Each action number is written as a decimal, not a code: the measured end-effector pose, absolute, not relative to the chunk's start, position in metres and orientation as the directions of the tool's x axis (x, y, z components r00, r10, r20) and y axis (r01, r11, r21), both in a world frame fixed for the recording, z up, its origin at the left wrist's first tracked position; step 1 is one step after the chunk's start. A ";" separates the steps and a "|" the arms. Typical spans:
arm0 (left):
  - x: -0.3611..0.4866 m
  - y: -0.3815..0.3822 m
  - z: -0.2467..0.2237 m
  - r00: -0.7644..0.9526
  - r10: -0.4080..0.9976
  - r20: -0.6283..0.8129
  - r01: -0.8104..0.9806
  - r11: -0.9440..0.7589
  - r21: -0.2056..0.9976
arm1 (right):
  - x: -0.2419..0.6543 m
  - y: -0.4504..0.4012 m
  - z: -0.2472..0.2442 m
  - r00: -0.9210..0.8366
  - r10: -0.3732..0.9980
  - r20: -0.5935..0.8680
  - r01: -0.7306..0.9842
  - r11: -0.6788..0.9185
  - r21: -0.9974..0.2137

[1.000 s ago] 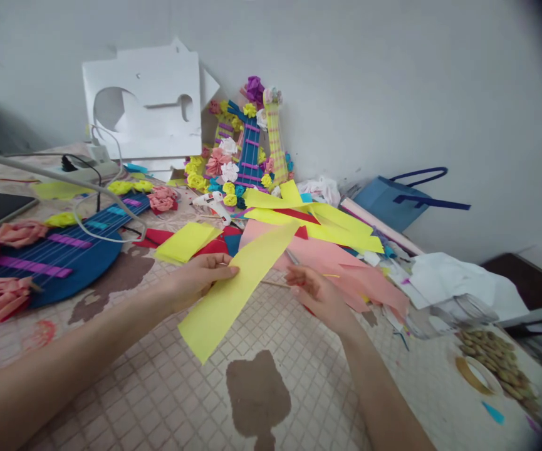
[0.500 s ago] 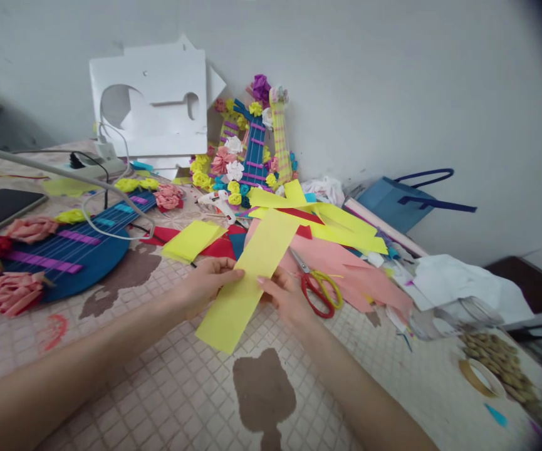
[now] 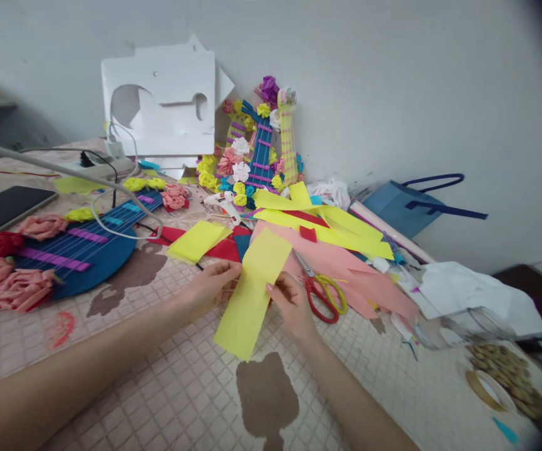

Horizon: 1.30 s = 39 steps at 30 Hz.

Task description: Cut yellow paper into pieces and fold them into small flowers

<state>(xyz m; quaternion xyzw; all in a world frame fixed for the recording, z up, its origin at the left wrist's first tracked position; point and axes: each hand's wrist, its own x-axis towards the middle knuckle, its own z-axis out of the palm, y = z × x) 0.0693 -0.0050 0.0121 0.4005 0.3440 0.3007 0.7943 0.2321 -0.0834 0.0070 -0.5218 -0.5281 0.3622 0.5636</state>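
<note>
A long yellow paper strip [image 3: 248, 307] is held up over the table between my two hands, slanting away from me. My left hand [image 3: 221, 282] pinches its left edge near the middle. At the opposite edge, my right hand [image 3: 292, 300] grips it between thumb and fingers; some fingertips are hidden behind the paper. Just beyond my left hand lies a folded yellow paper piece [image 3: 198, 241]. Scissors [image 3: 322, 294] with red and yellow handles rest to the right of my right hand, partly over pink paper [image 3: 359, 282].
A blue paper guitar [image 3: 106, 260] with paper flowers lies at left beside a dark phone or tablet [image 3: 12, 210]. A white glue gun [image 3: 224, 203], yellow sheets [image 3: 336, 228] and decorated guitars [image 3: 261, 150] sit behind. A tape roll [image 3: 489, 391] is at right; a cable [image 3: 64, 169] crosses the left.
The yellow strip has become more upright and bends across its middle where my hands hold it. My right hand has moved slightly down and right. The whole view has shifted a little.
</note>
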 end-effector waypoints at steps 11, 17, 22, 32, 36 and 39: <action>0.066 0.001 0.007 0.723 0.585 -0.367 -0.010 0.540 0.841 | 0.233 -0.085 0.007 0.159 0.923 0.351 0.302 0.293 -0.907; 0.065 -0.006 0.010 0.695 0.639 -0.329 -0.001 0.459 0.888 | 0.236 -0.085 0.006 0.143 0.947 0.286 0.280 0.239 -0.930; 0.066 -0.009 0.016 0.632 0.725 -0.275 0.086 0.288 0.954 | 0.236 -0.089 0.006 0.161 0.983 0.092 0.060 0.083 -0.995; 0.065 -0.015 0.018 0.689 0.691 -0.218 0.121 0.187 0.975 | 0.232 -0.090 0.005 0.115 0.993 -0.019 0.062 -0.027 -0.998; 0.066 -0.016 0.017 0.703 0.678 -0.215 0.120 0.185 0.975 | 0.230 -0.091 0.005 0.101 0.995 -0.024 0.076 -0.032 -0.997; 0.066 -0.016 0.015 0.692 0.687 -0.222 0.139 0.174 0.975 | 0.230 -0.091 0.005 0.074 0.997 -0.033 0.059 -0.037 -0.998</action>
